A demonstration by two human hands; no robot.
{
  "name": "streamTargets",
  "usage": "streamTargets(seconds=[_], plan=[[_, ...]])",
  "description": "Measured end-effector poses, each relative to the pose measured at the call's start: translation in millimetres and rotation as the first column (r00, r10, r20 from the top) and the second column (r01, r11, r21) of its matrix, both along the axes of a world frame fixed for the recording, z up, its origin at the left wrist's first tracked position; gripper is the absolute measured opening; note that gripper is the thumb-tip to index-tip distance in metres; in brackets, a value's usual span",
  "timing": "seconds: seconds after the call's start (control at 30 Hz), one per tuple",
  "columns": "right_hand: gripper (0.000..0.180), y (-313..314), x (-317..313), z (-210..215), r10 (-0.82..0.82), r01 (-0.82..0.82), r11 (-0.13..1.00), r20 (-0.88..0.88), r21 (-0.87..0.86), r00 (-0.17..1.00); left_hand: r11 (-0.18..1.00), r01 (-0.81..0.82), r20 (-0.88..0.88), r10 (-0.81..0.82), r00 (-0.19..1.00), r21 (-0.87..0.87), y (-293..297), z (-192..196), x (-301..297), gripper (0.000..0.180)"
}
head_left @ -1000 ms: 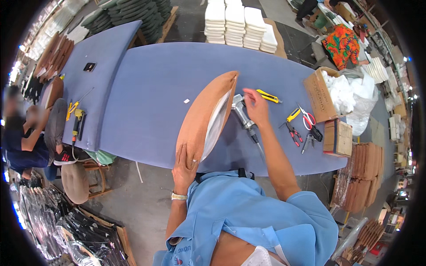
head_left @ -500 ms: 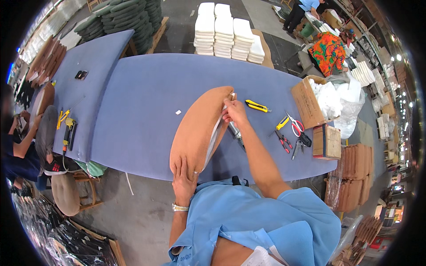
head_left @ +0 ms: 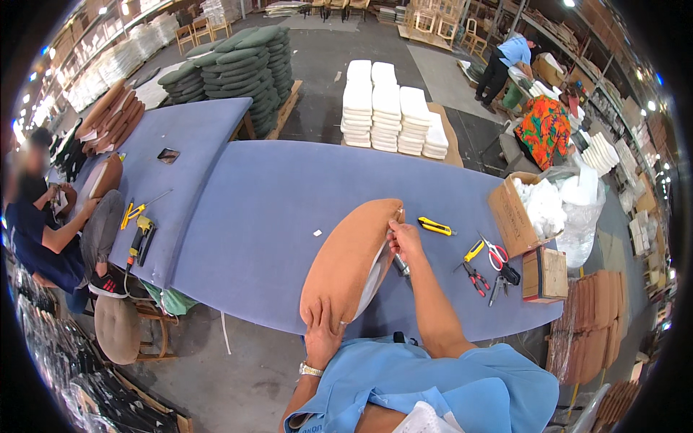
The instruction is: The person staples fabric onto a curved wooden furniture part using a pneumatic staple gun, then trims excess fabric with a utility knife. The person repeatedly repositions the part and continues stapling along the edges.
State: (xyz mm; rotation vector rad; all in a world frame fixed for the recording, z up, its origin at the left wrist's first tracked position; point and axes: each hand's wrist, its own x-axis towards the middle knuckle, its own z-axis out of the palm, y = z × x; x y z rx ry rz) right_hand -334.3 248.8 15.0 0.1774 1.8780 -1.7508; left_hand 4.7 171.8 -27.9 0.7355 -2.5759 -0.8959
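Observation:
A brown fabric-covered cushion (head_left: 348, 256) rests tilted on the blue padded table, with white lining (head_left: 375, 278) showing along its right side. My left hand (head_left: 323, 333) lies over its near end, fingers stretched out on the brown fabric. Up at the far end, my right hand (head_left: 406, 240) is closed on the cushion's edge with fingers and thumb pinched together. Partly hidden behind my right forearm is a metal tool (head_left: 401, 265); its kind cannot be made out. A yellow box cutter (head_left: 437, 226) lies just beyond my right hand.
Red-handled scissors (head_left: 498, 256), pliers (head_left: 476, 279) and a yellow-handled tool (head_left: 473, 250) lie to the right. Beside them stand an open carton of white stuffing (head_left: 514, 216) and a smaller box (head_left: 544, 275). White pads (head_left: 372, 108) are stacked beyond the blue table (head_left: 267, 195). A co-worker (head_left: 50, 224) sits left.
The view has tipped upward, so the table and cushion sit lower in it and more of the far floor shows. Both hands keep their places on the cushion.

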Motion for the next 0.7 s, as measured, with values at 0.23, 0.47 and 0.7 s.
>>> streamTargets(seconds=[0.23, 0.47, 0.7], plan=[[0.057, 2.8, 22.2, 16.7, 0.377, -0.398, 0.903, 0.144, 0.163, 0.915, 0.999, -0.047, 0.003, 0.047, 0.999, 0.015, -0.7, -2.5, 2.3, 0.084], [0.037, 1.8, 8.2, -7.0, 0.016, 0.010, 0.989, 0.176, -0.150, 0.984, 0.999, -0.041, 0.008, 0.041, 0.999, -0.001, 2.0, -1.5, 3.6, 0.084], [0.037, -14.5, -49.8, -14.8, 0.000, -0.001, 1.000, 0.051, 0.007, 0.999, 0.998, -0.044, -0.008, 0.045, 0.999, 0.053, -6.3, 4.2, 1.7, 0.083]])
